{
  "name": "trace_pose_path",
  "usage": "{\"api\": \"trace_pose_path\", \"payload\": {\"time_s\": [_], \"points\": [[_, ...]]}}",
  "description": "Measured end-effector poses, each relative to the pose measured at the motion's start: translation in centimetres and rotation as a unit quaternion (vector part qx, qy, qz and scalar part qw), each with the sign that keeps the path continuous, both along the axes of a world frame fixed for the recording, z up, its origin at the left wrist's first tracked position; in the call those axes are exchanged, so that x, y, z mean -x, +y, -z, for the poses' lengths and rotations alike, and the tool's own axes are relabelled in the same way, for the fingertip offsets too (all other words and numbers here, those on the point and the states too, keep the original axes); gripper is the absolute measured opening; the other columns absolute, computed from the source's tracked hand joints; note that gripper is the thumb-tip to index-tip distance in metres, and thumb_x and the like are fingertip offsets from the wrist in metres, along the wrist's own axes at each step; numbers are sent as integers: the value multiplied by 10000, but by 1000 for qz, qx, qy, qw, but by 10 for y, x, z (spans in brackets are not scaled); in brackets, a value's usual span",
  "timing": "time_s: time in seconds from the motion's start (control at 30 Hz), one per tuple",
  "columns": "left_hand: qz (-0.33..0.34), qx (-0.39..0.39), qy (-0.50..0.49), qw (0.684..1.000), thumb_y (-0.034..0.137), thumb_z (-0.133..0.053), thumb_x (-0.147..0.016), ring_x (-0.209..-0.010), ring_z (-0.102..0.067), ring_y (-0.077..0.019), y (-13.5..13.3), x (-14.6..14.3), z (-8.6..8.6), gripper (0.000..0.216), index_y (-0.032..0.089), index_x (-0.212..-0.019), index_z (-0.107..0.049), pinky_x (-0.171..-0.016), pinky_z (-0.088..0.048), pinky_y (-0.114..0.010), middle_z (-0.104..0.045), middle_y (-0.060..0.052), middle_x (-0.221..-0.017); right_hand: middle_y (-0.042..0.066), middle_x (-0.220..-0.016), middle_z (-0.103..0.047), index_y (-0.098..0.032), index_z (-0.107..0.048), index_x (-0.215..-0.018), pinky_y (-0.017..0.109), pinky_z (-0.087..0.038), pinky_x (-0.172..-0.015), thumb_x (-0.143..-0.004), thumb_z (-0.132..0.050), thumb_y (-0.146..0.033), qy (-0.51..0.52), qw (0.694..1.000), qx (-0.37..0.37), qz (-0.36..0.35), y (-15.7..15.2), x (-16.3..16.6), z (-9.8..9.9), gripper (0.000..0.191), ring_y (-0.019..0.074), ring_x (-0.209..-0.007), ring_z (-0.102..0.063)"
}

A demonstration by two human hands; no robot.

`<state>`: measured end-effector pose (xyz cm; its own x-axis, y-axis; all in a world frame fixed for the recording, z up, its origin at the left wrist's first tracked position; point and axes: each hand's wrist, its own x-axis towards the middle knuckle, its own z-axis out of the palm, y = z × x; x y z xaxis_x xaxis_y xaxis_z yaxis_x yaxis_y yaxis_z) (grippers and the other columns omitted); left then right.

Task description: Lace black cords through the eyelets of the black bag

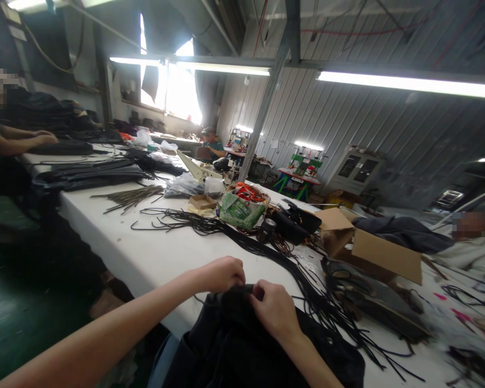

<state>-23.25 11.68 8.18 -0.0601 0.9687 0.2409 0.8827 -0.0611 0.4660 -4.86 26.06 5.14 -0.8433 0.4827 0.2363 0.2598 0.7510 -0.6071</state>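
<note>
A black fabric piece (234,339), perhaps a garment or bag, lies over my lap and the near table edge. My left hand (226,272) is closed on its upper edge, fingers curled down. Close by on the right, my right hand (275,308) pinches the same folded edge between thumb and fingers. A small round metal eyelet (330,341) shows on the fabric's right part. Just beyond my hands, a long bundle of black cords (250,242) runs across the white table (153,253). What my fingertips hide at the edge cannot be made out.
Past the cords stand a green bag (242,210) with orange material, a dark jar (267,230) and an open cardboard box (388,253). Brown cords (129,198) and stacked black pieces (92,175) lie at left. Other people sit at left, back and right.
</note>
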Motion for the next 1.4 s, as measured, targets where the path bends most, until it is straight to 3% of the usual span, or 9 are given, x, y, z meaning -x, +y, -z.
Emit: {"api": "trace_pose_path", "payload": {"time_s": [0.2, 0.47, 0.67, 0.77, 0.87, 0.97, 1.07, 1.23, 1.4], "points": [[-22, 13, -36, 999, 57, -705, -821, -862, -691, -196, 18, 11, 23, 277, 208, -976, -878, -802, -503, -268, -764, -40, -935, 29, -679, -667, -166, -853, -843, 267, -362, -587, -780, -724, -337, -62, 962, 255, -80, 10, 15, 9, 223, 150, -608, -550], [-63, 37, -84, 994, 108, -679, -821, -864, -725, -205, 23, 17, 32, 254, 179, -970, -871, -785, -515, -267, -797, -52, -954, 19, -622, -626, -107, -838, -903, 225, -326, -502, -761, -776, -284, -59, 937, 341, -46, 19, 42, 33, 235, 120, -535, -521], [-74, 58, -68, 993, 147, -682, -890, -885, -726, -215, 23, 10, 33, 205, 166, -997, -857, -830, -522, -286, -796, -60, -960, 23, -639, -647, -114, -826, -837, 239, -378, -558, -837, -749, -260, -83, 968, 234, -31, 16, 44, 34, 165, 129, -568, -535], [-102, 44, -40, 993, 224, -714, -940, -1122, -704, -312, 19, 8, 24, 329, 140, -1247, -797, -1050, -503, -437, -755, -138, -1243, 51, -750, -724, -163, -832, -817, 285, -414, -649, -867, -741, -258, -102, 991, 85, -35, 23, 27, 16, 141, 194, -706, -644], [-142, 5, -29, 989, 350, -721, -995, -1376, -567, -406, 15, 11, 6, 562, 121, -1499, -626, -1202, -366, -617, -598, -205, -1511, 101, -991, -780, -195, -823, -909, 369, -426, -825, -926, -683, -207, -106, 989, -99, -18, 48, -2, -6, 142, 298, -989, -701], [-172, -38, -60, 983, 397, -629, -1060, -1351, -590, -325, 15, 18, -12, 459, 127, -1431, -644, -1178, -437, -490, -631, -168, -1457, 163, -1020, -768, -168, -785, -941, 399, -393, -810, -987, -590, -164, -150, 966, -208, 39, 90, -35, -21, 201, 346, -1005, -712], [-212, -63, -98, 970, 466, -562, -1081, -1225, -649, -258, 19, 19, -20, 428, 124, -1313, -673, -1064, -510, -372, -685, -136, -1327, 154, -1007, -777, -195, -800, -922, 372, -349, -723, -1005, -566, -179, -205, 945, -228, 118, 132, -62, -24, 248, 355, -986, -734], [-231, 32, -134, 963, 759, -630, -955, -1110, -697, -336, 19, 4, -9, 729, 110, -1276, -715, -905, -557, -415, -728, -148, -1225, 124, -1042, -788, -225, -812, -976, 367, -333, -695, -1037, -529, -245, -220, 926, -200, 233, 169, -88, -15, 291, 358, -1026, -739], [-193, 89, -123, 969, 576, -750, -912, -1140, -703, -311, 19, -10, -9, 707, 75, -1405, -677, -948, -559, -376, -721, -151, -1297, 41, -1113, -802, -304, -827, -1133, 364, -417, -758, -1058, -550, -378, -160, 933, -151, 284, 177, -93, -14, 297, 309, -1105, -728]]}}
